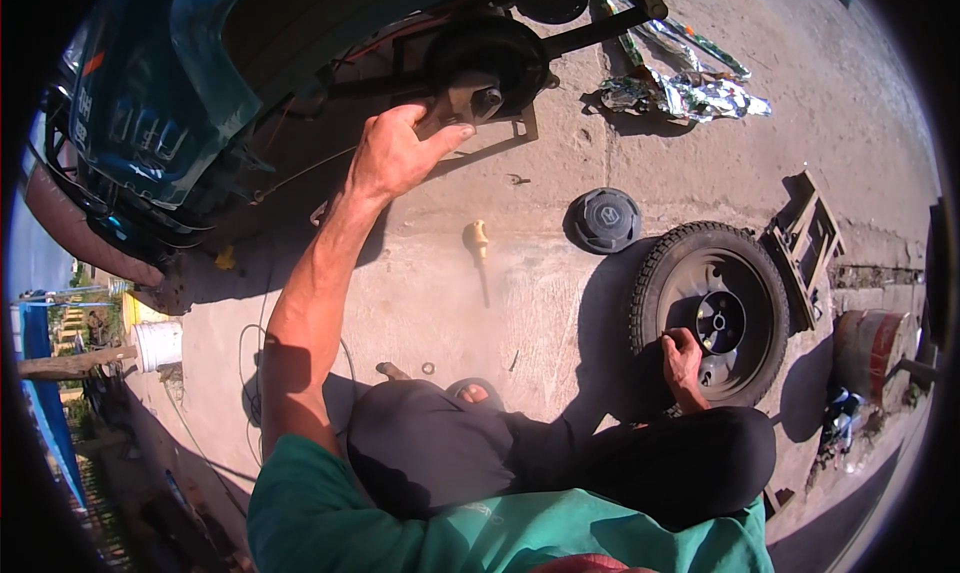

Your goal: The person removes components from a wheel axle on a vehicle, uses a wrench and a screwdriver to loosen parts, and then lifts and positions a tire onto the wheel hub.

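My left hand (398,151) reaches up to the axle of a teal vehicle (150,123). Its fingers go round a brownish part (455,105) at the dark wheel hub (500,58), and the thumb lies along the lower edge. The fingertips are hidden. A small wheel with a black tire (645,288) lies on its side at my right knee. Over its dark rim (682,303) my right hand (683,365) is held with curled fingers; what they hold, if anything, is too small to make out.
A yellow-handled screwdriver (480,243) lies on the concrete before me. A round black wheel cover (605,220) is beside the tire, with a metal frame (808,243) to the right. Crumpled silver foil (685,95) is farther off. A white bucket (158,345) stands left.
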